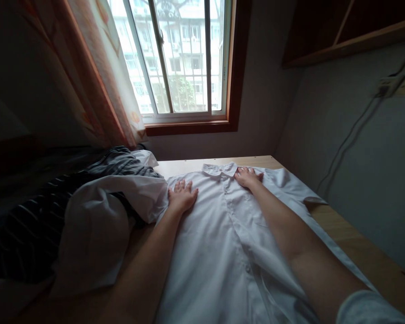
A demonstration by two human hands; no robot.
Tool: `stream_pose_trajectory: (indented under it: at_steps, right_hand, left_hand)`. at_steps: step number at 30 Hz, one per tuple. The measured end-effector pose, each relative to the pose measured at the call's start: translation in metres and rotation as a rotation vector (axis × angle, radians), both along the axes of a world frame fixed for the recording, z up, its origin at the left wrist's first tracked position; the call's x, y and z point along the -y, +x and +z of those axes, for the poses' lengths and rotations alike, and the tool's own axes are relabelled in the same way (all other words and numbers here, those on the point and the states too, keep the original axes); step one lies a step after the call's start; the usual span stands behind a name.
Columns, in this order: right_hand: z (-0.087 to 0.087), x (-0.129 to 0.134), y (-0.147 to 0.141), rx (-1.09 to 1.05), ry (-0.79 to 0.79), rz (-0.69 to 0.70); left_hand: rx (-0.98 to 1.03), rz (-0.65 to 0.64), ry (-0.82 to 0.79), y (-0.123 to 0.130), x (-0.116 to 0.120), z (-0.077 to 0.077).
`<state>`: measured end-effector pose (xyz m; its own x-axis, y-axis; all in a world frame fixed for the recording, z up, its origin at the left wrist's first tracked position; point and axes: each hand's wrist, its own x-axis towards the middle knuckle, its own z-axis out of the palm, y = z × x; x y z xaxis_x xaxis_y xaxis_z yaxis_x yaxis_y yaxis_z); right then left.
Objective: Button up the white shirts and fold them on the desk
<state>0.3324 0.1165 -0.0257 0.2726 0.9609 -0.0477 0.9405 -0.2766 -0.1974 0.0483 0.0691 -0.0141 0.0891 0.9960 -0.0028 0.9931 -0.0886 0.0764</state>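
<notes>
A white button-up shirt (202, 234) lies spread out front side up, its collar (219, 169) at the far end and the button row running toward me. My left hand (182, 196) rests flat on the shirt near the left shoulder, fingers spread. Beside the collar, my right hand (248, 177) lies on the right shoulder area with its fingers apart. One sleeve (299, 186) stretches out to the right. On the left, white cloth that looks like the other sleeve lies over the dark pile.
The shirt is on a pale wooden table (354, 234). Dark striped clothes (30, 234) are heaped at the left. Behind are a window (185, 58) and an orange-patterned curtain (101, 76). A cable (344, 139) hangs from a socket (388, 86) on the right wall, below a shelf (357, 47).
</notes>
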Motion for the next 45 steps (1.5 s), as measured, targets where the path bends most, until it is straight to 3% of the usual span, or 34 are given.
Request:
stream_pose_trajectory:
  at_steps: [6, 10, 14, 17, 20, 26, 30, 36, 40, 45]
  right_hand:
    - [-0.005, 0.008, 0.002, -0.005, 0.072, 0.041]
    - [-0.004, 0.024, 0.001, 0.026, 0.256, 0.296]
    - [-0.001, 0.032, -0.014, -0.003, 0.278, 0.494]
    - [-0.002, 0.033, -0.027, -0.05, 0.258, 0.458]
    - [-0.005, 0.033, -0.034, -0.067, 0.239, 0.393]
    - [-0.008, 0.035, -0.036, -0.05, 0.295, 0.334]
    - [-0.006, 0.037, -0.041, -0.029, 0.282, 0.334]
    - [-0.008, 0.052, -0.056, -0.004, 0.268, 0.28]
    - [-0.01, 0.061, -0.057, -0.008, 0.303, 0.286]
    - [-0.011, 0.055, -0.046, -0.189, 0.342, 0.295]
  left_hand:
    - [0.005, 0.063, 0.006, 0.003, -0.002, -0.001]
    - [0.035, 0.054, -0.001, 0.004, -0.009, 0.001]
    - [0.017, 0.079, -0.013, 0.015, -0.012, 0.014]
    - [-0.024, 0.044, 0.09, 0.036, -0.006, 0.024]
    - [0.006, -0.099, 0.181, 0.063, 0.001, 0.027]
    - [0.078, -0.353, 0.2, 0.096, 0.006, 0.001]
    - [0.131, -0.352, 0.184, 0.094, 0.003, -0.015]
    - [0.103, -0.436, 0.003, 0.079, -0.007, -0.013]
    - [0.117, -0.449, 0.074, 0.075, -0.01, -0.013]
    - [0.156, -0.508, 0.153, 0.075, -0.013, -0.012]
